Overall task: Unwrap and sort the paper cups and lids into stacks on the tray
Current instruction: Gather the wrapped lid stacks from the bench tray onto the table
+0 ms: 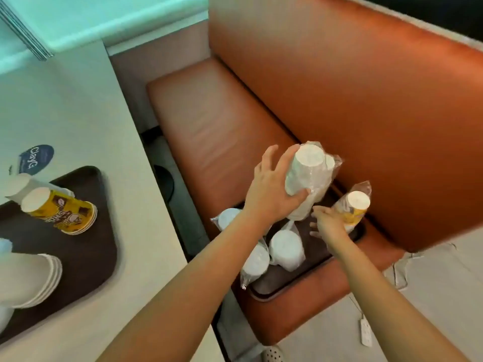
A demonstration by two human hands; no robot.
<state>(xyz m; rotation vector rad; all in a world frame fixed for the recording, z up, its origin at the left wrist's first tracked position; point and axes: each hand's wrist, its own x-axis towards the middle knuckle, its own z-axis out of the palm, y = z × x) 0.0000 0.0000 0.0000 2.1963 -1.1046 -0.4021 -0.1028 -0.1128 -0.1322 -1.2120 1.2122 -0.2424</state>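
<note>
Wrapped cup stack [305, 176] within left fingers [285, 158] (seemingly).

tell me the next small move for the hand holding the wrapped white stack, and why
Probably carry it across to the dark brown tray on the white table. The left hand already has its grip around the plastic-wrapped stack of white cups, lifted above the dark tray on the orange bench seat, and unwrapped yellow printed paper cups already lie on the table tray.
</note>
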